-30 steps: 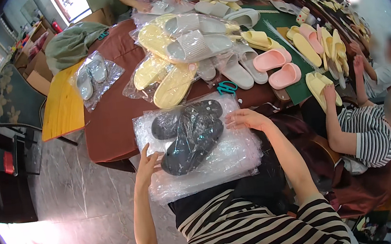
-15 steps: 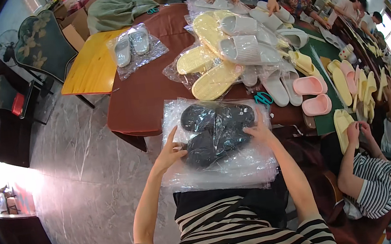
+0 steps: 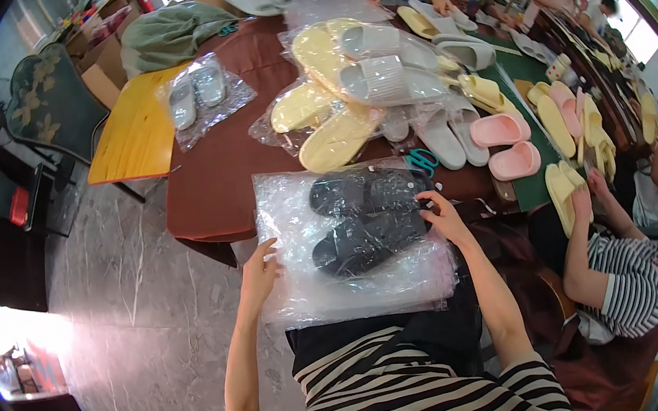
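A pair of dark slippers, covered by clear film, lies on a stack of clear plastic bags in front of me. The soles point to different sides and the slippers sit toward the right of the stack. At the bags' left edge is my left hand, its fingers apart and slightly bent, touching the plastic. My right hand reaches the right end of the slippers, with thumb and fingers apart against the film. Both hands look open, though plastic glare blurs the contact at the fingertips.
Beyond lies a pile of bagged yellow slippers and grey slippers. Teal scissors and pink slippers lie to the right. A bagged grey pair lies far left. Co-workers sit or stand around the table; one at right holds yellow slippers.
My left hand has moved from the slippers out to the bags' left edge. The slippers now lie farther right on the stack, flatter under the film. My right hand stays by their right end.
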Tool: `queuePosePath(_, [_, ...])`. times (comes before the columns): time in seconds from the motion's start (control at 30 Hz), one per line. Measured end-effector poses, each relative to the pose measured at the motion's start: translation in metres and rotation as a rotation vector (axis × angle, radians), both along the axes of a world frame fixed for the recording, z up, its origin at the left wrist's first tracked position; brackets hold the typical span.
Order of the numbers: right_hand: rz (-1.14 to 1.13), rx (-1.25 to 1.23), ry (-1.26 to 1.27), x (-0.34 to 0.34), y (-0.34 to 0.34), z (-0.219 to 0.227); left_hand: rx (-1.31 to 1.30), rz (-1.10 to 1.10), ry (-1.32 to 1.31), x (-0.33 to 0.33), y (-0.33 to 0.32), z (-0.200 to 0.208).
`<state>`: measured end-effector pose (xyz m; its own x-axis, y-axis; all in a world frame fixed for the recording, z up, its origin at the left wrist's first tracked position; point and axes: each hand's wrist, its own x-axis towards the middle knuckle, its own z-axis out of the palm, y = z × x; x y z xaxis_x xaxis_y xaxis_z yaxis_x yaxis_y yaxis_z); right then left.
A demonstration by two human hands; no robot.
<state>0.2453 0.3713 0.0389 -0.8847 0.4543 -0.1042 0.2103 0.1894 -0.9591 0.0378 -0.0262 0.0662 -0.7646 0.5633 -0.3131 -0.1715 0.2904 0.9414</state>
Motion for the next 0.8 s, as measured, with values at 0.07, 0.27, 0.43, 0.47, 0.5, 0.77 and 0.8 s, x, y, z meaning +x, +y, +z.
queuePosePath(0.07, [0.008, -0.014, -0.006, 0.005, 0.002, -0.005, -0.472, -0.113, 1.183, 0.005, 0.007, 0.01])
queuePosePath(0.27, [0.025, 0.049, 0.002, 0.015, -0.001, -0.004, -0.411, -0.233, 1.054, -0.023, 0.064, 0.005])
queuePosePath(0.43, [0.087, -0.08, 0.075, 0.029, -0.003, 0.015, -0.705, -0.301, 1.151, -0.025, 0.071, -0.037])
queuePosePath(0.47, [0.04, -0.061, 0.055, 0.031, -0.003, 0.017, -0.697, -0.309, 1.107, -0.025, 0.068, -0.043])
queuePosePath(0.5, [0.07, -0.091, 0.003, 0.033, -0.002, 0.02, -0.677, -0.329, 1.101, -0.025, 0.067, -0.049])
queuePosePath(0.77, [0.01, -0.186, 0.017, 0.066, 0.004, 0.04, -0.645, -0.337, 1.101, -0.029, 0.059, -0.056])
queuePosePath(0.8, [0.0, -0.182, 0.019, 0.078, 0.007, 0.043, -0.673, -0.343, 1.088, -0.029, 0.058, -0.055])
